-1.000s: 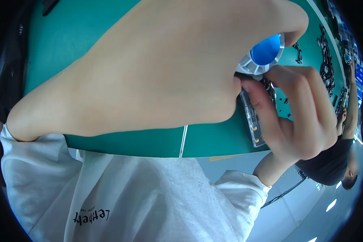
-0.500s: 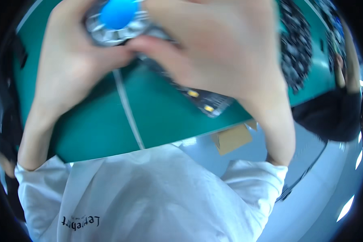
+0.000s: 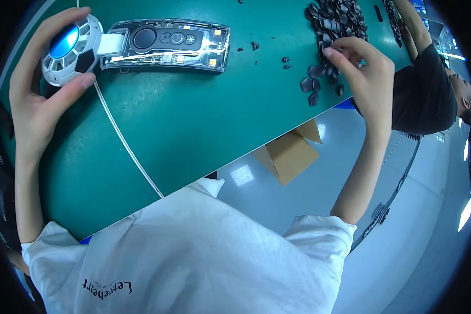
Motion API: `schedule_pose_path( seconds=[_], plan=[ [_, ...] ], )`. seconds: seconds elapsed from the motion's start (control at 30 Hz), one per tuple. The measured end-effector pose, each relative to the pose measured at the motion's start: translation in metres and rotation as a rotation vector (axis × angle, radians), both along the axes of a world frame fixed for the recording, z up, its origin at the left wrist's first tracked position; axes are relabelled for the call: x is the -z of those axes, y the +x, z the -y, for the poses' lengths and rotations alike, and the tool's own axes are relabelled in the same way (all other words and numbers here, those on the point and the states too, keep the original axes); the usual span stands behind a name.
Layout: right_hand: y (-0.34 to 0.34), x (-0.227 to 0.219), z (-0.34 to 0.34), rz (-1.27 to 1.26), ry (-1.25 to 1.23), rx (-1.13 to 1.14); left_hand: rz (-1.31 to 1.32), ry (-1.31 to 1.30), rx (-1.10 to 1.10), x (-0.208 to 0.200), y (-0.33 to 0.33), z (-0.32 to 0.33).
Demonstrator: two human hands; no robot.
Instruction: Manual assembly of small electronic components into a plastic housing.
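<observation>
My left hand (image 3: 31, 112) grips a round white ball-shaped head (image 3: 93, 32) between thumb and fingers. The head carries a shiny blue disc (image 3: 65, 42) and one black pentagonal panel (image 3: 84, 62), with hollow cells around them. A white joint links it to a clear-cased device body (image 3: 165, 58) with round buttons and small yellow squares, lying on the green table. Over on the right, my right hand (image 3: 371, 73) has thumb and forefinger pinched at the edge of a pile of black pentagonal pieces (image 3: 345, 18). Whatever is between those fingertips is too small to make out.
Several loose black pieces (image 3: 313, 85) lie beside the pile, and tiny bits dot the green table (image 3: 193, 120). A white cord (image 3: 121, 137) crosses the tabletop. Below the edge stands an open cardboard box (image 3: 293, 157). A person in black (image 3: 426, 94) works at the far right.
My right hand has left the device and moved right to the black pieces. The ball head and body, earlier between both hands, are now at the upper left with only my left hand gripping.
</observation>
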State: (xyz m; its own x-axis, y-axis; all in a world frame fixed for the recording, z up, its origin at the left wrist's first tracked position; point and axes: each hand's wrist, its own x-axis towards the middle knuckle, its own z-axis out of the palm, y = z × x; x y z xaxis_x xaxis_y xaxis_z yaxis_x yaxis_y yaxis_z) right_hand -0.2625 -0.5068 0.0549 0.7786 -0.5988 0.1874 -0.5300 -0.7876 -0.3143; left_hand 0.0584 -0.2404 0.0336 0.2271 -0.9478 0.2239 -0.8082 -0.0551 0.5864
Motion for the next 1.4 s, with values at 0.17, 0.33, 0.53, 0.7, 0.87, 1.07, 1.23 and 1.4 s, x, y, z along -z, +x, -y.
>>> schedule_pose_path(
  seconds=[0.17,0.33,0.53,0.7,0.87,1.07,1.23,1.4],
  plan=[
    [0.000,0.001,0.000,-0.107,-0.017,0.004,0.036,-0.085,0.104,0.005,0.006,-0.013],
    [0.008,0.004,-0.006,-0.008,-0.110,-0.048,0.035,-0.071,0.107,0.010,0.004,-0.022],
    [0.019,0.014,0.004,-0.038,-0.104,-0.033,-0.011,-0.019,0.097,0.026,0.013,-0.021],
    [0.032,0.030,0.011,0.017,-0.207,-0.232,-0.058,0.015,0.039,0.050,0.022,0.002],
    [0.041,0.025,-0.024,0.185,-0.421,-0.541,-0.108,-0.001,0.001,0.055,0.026,0.010],
    [0.060,0.019,-0.047,0.367,-0.250,-0.607,-0.184,-0.147,0.048,0.033,0.010,0.018],
    [0.098,0.007,-0.075,0.604,0.155,-0.587,-0.163,-0.172,0.059,0.013,-0.011,0.027],
    [0.114,-0.028,-0.093,0.523,0.211,-0.599,-0.161,-0.262,0.056,-0.001,-0.030,0.036]
  ],
)
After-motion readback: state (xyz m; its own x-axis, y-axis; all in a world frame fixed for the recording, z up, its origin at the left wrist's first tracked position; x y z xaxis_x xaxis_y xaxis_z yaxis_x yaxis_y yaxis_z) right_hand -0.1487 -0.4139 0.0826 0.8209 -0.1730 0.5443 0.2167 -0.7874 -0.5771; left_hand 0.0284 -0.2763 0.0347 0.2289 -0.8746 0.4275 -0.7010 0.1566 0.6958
